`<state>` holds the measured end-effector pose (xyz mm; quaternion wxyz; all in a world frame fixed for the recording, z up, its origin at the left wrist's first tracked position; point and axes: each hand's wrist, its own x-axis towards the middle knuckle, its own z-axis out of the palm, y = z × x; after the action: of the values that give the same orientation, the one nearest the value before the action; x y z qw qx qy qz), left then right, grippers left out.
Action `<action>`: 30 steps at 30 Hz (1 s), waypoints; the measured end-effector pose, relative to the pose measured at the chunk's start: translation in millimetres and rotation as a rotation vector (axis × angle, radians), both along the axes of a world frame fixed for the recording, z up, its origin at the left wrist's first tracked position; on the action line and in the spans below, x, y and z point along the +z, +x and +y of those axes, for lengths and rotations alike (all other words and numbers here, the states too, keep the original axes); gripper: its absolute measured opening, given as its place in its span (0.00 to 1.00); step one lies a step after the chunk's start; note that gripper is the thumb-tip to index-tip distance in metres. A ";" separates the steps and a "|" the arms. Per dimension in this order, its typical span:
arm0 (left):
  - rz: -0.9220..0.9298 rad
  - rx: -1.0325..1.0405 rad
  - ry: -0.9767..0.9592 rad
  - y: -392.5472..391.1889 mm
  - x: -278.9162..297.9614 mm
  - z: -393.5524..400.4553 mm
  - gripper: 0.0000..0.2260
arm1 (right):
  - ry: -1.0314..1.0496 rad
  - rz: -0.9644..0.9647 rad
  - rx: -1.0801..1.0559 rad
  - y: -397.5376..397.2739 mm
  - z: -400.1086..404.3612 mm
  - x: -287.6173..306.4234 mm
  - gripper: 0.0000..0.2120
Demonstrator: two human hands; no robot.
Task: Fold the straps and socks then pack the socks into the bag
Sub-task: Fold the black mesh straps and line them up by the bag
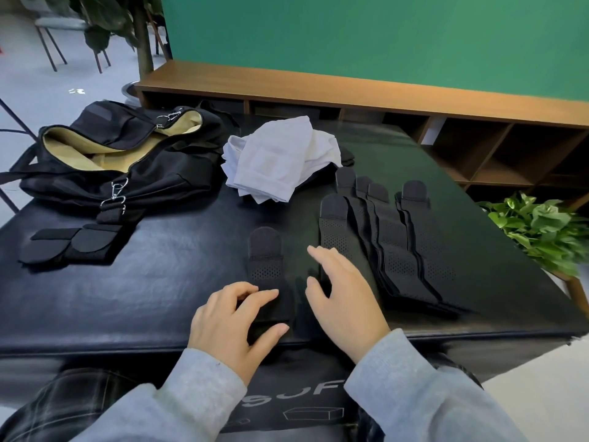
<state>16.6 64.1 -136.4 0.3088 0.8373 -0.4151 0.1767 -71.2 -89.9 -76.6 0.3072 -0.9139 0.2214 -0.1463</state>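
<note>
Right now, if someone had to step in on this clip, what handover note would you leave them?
Left hand: pinches the near end of a single black strap lying flat on the table.
Right hand: open, hovering beside the row of unfolded straps.
Folded straps lie far left, by the open black bag.
White socks sit heaped mid-table, unfolded.
Left: fold remaining straps, fold socks, pack socks into bag.

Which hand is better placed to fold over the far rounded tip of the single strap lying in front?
Right, probably. The left hand already pinches the near end of the strap, anchoring it. The right hand is open, holds nothing, and rests beside the strap, nearer its far tip.
</note>
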 end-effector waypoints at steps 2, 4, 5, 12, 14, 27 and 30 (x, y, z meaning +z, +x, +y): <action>-0.030 0.017 0.036 -1.3 -0.4 -1.3 0.19 | -0.080 0.046 0.049 -4.2 1.8 -12.4 0.21; -0.020 0.038 0.033 -2.9 -0.1 -2.4 0.20 | -0.212 0.073 0.071 -6.8 5.9 -25.1 0.19; -0.010 0.055 0.030 -4.1 0.7 -3.7 0.20 | -0.278 0.052 0.062 -8.1 8.6 -30.8 0.19; -0.013 0.137 0.032 -6.8 7.9 -17.8 0.17 | -0.356 -0.096 0.023 -8.5 8.3 -46.1 0.17; -0.007 0.125 -0.001 -5.7 7.2 -16.1 0.18 | -0.334 -0.129 0.015 -8.8 6.6 -48.9 0.17; 0.187 0.005 0.036 28.0 13.9 14.3 0.11 | -0.169 -0.086 -0.051 -5.7 7.9 -38.0 0.29; 0.347 0.016 0.067 26.8 20.5 13.3 0.17 | -0.150 -0.182 -0.105 0.1 12.3 -36.6 0.26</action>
<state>43.4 77.4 -115.9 0.3462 0.8684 -0.3547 0.0182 -71.1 -77.6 -113.1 0.2488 -0.9044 0.2285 -0.2606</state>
